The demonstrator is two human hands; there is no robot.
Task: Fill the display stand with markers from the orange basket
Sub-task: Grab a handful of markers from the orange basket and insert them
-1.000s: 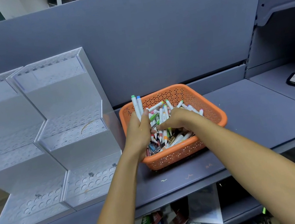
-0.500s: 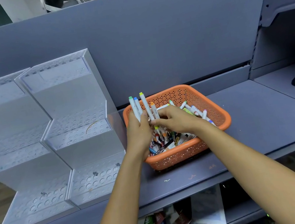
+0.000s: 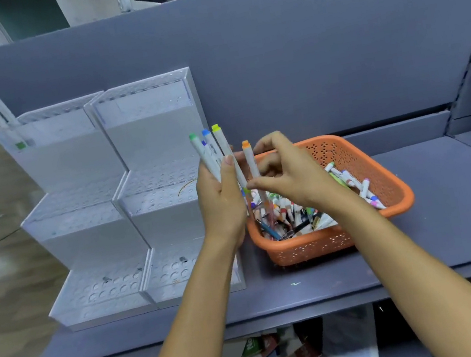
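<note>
Three markers (image 3: 213, 149) are standing up in the left hand (image 3: 221, 202). Are you seeing how it is gripping them?

The hand is standing upright beside the orange basket (image 3: 400, 200), on its left. The fingers are curling round the bundle and the thumb is pressing flat along it.

Which way are they pointing?

Their long axes are running nearly upright and leaning a little to the left. The green, blue and yellow caps are pointing up.

And the right hand (image 3: 293, 178)?

It is hovering over the basket's left end, with its forearm crossing the front rim. Thumb and forefinger are pinching an orange-capped marker (image 3: 252, 163) at mid-length, and the other fingers are curling loosely above. That one is also standing almost upright, cap up, just beside the bundle.

Where is everything sitting?

The basket is holding a heap of markers (image 3: 290, 213) lying every way. It is sitting on the grey shelf (image 3: 468, 217), just right of the display stand (image 3: 152, 136)
</note>
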